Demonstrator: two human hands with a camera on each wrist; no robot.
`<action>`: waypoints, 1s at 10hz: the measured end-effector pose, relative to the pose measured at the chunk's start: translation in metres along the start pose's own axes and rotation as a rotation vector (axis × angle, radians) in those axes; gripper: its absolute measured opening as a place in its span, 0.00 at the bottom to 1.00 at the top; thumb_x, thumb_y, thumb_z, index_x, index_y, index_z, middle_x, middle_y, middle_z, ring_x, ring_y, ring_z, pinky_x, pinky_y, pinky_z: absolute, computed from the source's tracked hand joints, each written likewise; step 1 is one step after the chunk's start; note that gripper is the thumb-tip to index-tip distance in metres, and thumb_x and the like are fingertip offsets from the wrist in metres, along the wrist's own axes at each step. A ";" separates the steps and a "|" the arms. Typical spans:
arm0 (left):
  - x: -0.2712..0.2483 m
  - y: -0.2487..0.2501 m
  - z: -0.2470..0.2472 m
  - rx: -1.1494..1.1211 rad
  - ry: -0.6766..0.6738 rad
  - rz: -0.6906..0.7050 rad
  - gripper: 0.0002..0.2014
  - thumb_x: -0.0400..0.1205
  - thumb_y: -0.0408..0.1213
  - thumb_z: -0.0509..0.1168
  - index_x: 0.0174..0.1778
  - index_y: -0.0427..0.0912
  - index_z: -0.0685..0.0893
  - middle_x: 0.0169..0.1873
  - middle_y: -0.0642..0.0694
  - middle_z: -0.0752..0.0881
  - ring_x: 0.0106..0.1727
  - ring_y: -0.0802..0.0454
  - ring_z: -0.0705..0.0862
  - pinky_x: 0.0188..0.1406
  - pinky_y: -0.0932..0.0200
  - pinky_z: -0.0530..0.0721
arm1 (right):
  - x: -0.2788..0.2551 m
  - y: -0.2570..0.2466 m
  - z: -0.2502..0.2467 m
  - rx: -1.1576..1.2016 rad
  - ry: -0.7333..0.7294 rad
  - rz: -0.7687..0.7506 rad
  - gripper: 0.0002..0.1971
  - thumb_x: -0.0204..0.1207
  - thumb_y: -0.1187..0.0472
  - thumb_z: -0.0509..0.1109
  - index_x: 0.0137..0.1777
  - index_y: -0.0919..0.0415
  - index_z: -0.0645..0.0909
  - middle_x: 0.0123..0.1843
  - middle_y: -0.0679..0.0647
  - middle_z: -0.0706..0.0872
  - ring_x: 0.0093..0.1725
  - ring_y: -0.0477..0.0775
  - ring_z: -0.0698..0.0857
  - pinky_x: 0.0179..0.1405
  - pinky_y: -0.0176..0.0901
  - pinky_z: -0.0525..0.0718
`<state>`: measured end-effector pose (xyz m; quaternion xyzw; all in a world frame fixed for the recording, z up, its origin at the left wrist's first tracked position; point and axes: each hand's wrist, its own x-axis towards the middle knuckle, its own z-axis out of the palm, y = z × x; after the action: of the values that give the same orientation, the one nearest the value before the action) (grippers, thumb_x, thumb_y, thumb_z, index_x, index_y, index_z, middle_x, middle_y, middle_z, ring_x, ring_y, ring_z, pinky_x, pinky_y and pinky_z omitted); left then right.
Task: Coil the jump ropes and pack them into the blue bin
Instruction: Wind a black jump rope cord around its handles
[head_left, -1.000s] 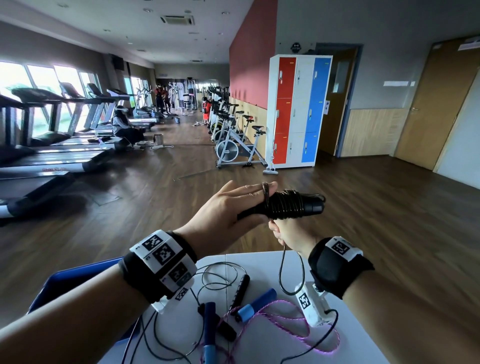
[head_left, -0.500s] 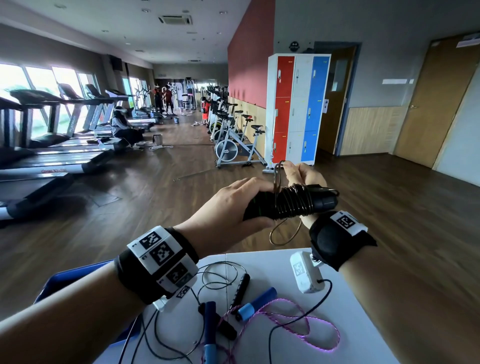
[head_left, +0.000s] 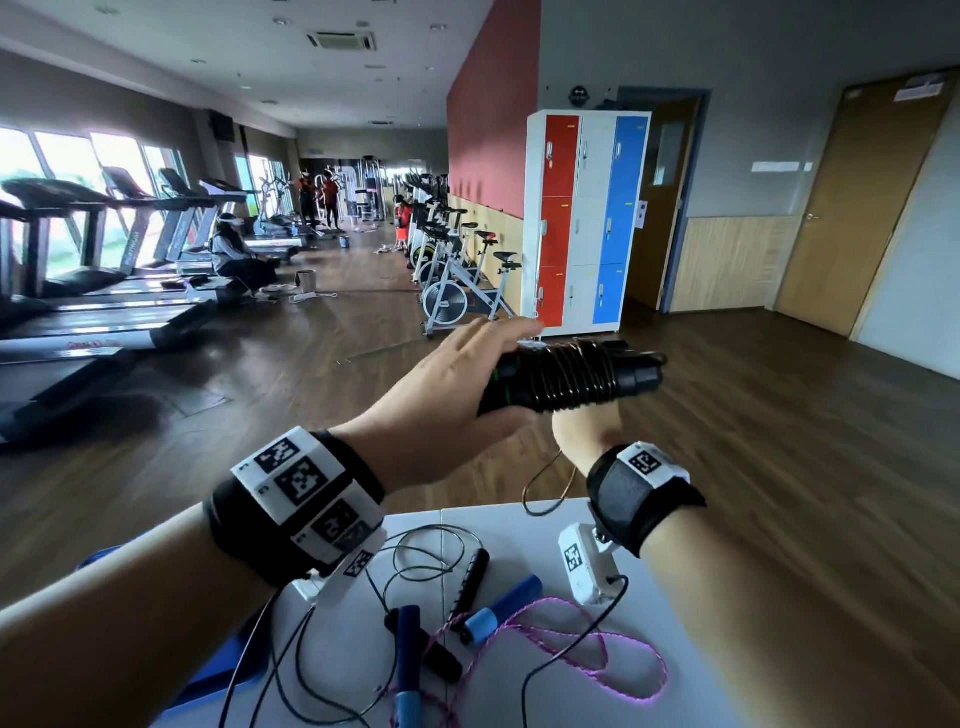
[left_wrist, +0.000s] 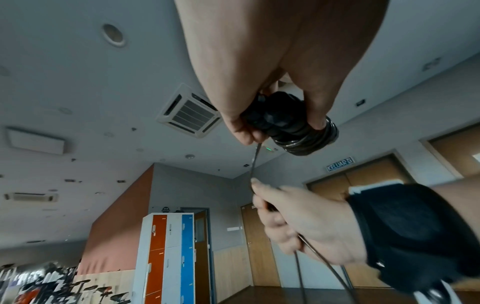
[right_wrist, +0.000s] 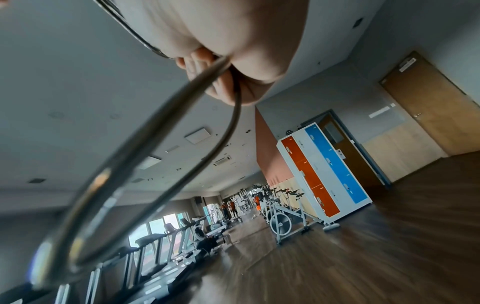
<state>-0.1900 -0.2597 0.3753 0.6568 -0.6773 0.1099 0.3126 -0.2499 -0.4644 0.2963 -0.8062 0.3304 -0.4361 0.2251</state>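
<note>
Two black jump-rope handles (head_left: 566, 376), bundled side by side and wound with several turns of thin dark wire rope, are held level above the table's far edge. My left hand (head_left: 447, 395) grips their left end, fingers over the top and thumb beneath; the left wrist view shows the same grip on the handles (left_wrist: 293, 127). My right hand (head_left: 584, 426) sits just below the bundle and pinches the free rope (left_wrist: 254, 162), which runs taut up to the handles. A short loose loop of rope (head_left: 545, 488) hangs under that hand and fills the right wrist view (right_wrist: 182, 133).
The white table (head_left: 675, 623) below carries a black-handled rope (head_left: 470, 582), blue handles (head_left: 501, 608) and a pink rope (head_left: 613, 665). A blue object (head_left: 218, 670) sits at its left. Lockers (head_left: 587, 223), exercise bikes and treadmills stand across the wooden floor.
My right hand rose from under the bundle up behind it, then came back down below, carrying the rope round the handles. The hanging loop has become shorter.
</note>
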 end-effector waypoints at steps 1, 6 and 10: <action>0.000 -0.006 -0.001 0.017 -0.026 -0.029 0.32 0.80 0.43 0.73 0.80 0.50 0.70 0.63 0.56 0.75 0.64 0.62 0.72 0.61 0.69 0.67 | -0.031 0.013 0.001 0.063 -0.151 0.089 0.16 0.87 0.55 0.58 0.57 0.68 0.81 0.56 0.68 0.86 0.59 0.65 0.83 0.53 0.51 0.73; -0.004 -0.077 0.027 0.244 -0.049 -0.025 0.29 0.82 0.49 0.70 0.80 0.48 0.74 0.70 0.43 0.79 0.69 0.40 0.76 0.70 0.38 0.78 | -0.097 -0.047 -0.071 -0.062 -0.578 -0.328 0.13 0.87 0.55 0.59 0.39 0.50 0.72 0.32 0.48 0.78 0.33 0.50 0.77 0.35 0.48 0.73; -0.012 -0.056 0.029 0.301 -0.124 0.290 0.26 0.85 0.47 0.66 0.80 0.56 0.73 0.65 0.45 0.80 0.58 0.42 0.76 0.67 0.51 0.77 | 0.012 -0.119 -0.150 -0.780 -0.675 -1.133 0.11 0.85 0.44 0.61 0.53 0.48 0.80 0.45 0.44 0.85 0.42 0.52 0.82 0.37 0.47 0.79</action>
<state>-0.1455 -0.2729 0.3312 0.5973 -0.7585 0.2132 0.1498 -0.3322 -0.4035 0.4584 -0.9629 -0.0902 -0.0669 -0.2453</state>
